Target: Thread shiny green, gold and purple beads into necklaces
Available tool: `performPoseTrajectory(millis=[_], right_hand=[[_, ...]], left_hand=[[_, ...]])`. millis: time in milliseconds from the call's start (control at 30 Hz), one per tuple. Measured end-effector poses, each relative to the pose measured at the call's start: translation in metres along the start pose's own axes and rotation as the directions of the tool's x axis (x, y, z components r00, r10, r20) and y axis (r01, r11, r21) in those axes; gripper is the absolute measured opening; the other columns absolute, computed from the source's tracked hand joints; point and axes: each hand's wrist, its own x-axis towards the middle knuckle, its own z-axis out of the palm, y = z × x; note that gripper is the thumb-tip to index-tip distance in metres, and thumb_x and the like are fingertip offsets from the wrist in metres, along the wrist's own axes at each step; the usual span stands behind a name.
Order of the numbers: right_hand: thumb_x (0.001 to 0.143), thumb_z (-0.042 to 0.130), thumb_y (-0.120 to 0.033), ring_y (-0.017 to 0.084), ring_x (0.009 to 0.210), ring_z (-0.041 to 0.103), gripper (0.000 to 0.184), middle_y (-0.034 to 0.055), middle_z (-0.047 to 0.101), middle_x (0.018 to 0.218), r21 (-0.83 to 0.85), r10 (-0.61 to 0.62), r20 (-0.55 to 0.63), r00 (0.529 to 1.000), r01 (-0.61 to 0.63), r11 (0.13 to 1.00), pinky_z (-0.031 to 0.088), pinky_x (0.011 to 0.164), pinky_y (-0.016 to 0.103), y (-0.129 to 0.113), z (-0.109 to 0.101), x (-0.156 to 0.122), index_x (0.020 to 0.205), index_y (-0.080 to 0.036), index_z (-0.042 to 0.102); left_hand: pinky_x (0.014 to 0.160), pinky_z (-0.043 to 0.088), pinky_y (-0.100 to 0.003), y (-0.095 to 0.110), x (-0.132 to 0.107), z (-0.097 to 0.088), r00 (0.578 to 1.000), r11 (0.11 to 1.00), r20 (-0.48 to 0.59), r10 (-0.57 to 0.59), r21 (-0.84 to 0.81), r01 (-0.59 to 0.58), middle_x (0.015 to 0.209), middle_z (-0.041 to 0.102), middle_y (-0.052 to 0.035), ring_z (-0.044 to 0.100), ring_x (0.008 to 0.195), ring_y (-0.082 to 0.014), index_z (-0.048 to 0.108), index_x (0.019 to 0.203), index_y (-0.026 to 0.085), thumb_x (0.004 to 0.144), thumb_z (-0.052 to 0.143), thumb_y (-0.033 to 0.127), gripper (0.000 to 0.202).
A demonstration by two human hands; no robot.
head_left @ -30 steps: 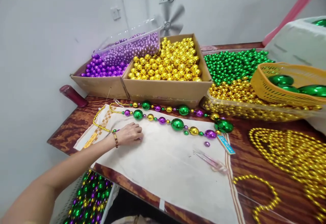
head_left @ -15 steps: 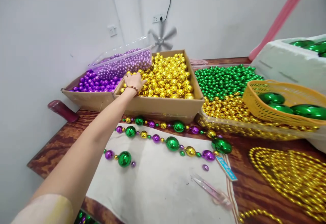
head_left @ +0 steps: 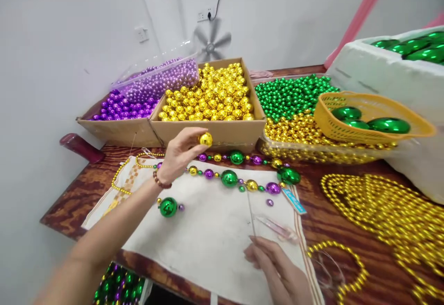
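My left hand point(head_left: 176, 155) pinches a shiny gold bead point(head_left: 206, 139) between thumb and fingertips, in front of the cardboard box of gold beads point(head_left: 208, 94). At the lower right, my right hand point(head_left: 277, 268) is closed on a thin needle point(head_left: 252, 215) that points away from me over the white cloth point(head_left: 208, 235). Near the needle's far end lie a small green bead point(head_left: 242, 188) and a strung row of purple, gold and green beads point(head_left: 229, 178). A second strung row lies behind it. A large green bead point(head_left: 168, 207) rests on the cloth below my left wrist.
Purple beads point(head_left: 126, 106) fill a box at the left, under a tub of lilac beads point(head_left: 163, 78). To the right are a tray of green and gold beads point(head_left: 294, 94), a yellow basket point(head_left: 367, 134) and gold bead strands point(head_left: 378, 208). Pink-handled snips point(head_left: 277, 228) lie on the cloth.
My left hand has come out of the gold-bead box, toward me, with one gold bead. My right hand has entered at the lower right with the needle. The view has shifted slightly.
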Motion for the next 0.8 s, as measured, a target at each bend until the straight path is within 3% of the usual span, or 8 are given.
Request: performPoseTrajectory(millis=[133,300,533,633,800], right_hand=[[0.098,0.058,-0.036,0.014,0.057,0.067,0.021,0.0012,0.070,0.066,0.099,-0.052,-0.026,0.998,0.055,0.994,0.056,0.054,0.018,-0.013,0.029,-0.010,0.095,-0.020,0.072],[0.097,0.058,-0.026,0.012,0.055,0.065,0.016,-0.0003,0.068,0.066,0.172,-0.066,-0.059,0.996,0.076,0.982,0.052,0.049,0.018,-0.018,0.045,-0.026,0.100,-0.020,0.072],[0.097,0.058,-0.022,0.010,0.054,0.062,0.015,-0.0025,0.064,0.063,0.188,-0.066,-0.064,0.996,0.077,0.979,0.053,0.053,0.017,-0.012,0.051,-0.036,0.100,-0.021,0.073],[0.097,0.058,-0.022,0.009,0.053,0.062,0.015,-0.0027,0.063,0.065,0.190,-0.061,-0.055,0.997,0.071,0.979,0.054,0.054,0.017,-0.011,0.053,-0.038,0.100,-0.021,0.072],[0.098,0.056,-0.022,0.009,0.052,0.062,0.016,-0.0028,0.063,0.066,0.168,-0.078,-0.031,0.996,0.082,0.982,0.053,0.054,0.017,-0.007,0.054,-0.040,0.101,-0.021,0.072]], left_hand=[[0.093,0.055,-0.027,0.006,-0.059,0.023,0.994,0.973,-0.072,-0.083,-0.222,0.065,0.120,0.069,-0.0050,0.067,0.106,-0.0152,0.071,0.121,0.029,0.084,0.076,0.023,0.039],[0.093,0.056,-0.026,0.007,-0.093,0.036,0.981,0.956,-0.157,-0.113,-0.286,0.064,0.114,0.072,-0.0057,0.068,0.103,-0.0154,0.074,0.116,0.027,0.080,0.078,0.019,0.037],[0.097,0.054,-0.027,0.006,-0.121,0.041,0.965,0.888,-0.121,-0.234,-0.429,0.162,0.125,0.071,-0.0066,0.067,0.113,-0.0169,0.073,0.119,0.029,0.087,0.072,0.020,0.033],[0.094,0.055,-0.029,0.003,-0.126,0.044,0.944,0.832,-0.114,-0.309,-0.514,0.210,0.125,0.072,-0.0065,0.068,0.113,-0.0186,0.073,0.117,0.030,0.087,0.073,0.024,0.031],[0.095,0.054,-0.031,0.004,-0.127,0.047,0.935,0.821,-0.117,-0.334,-0.523,0.228,0.121,0.073,-0.0074,0.068,0.111,-0.0196,0.074,0.114,0.026,0.084,0.076,0.026,0.030]])
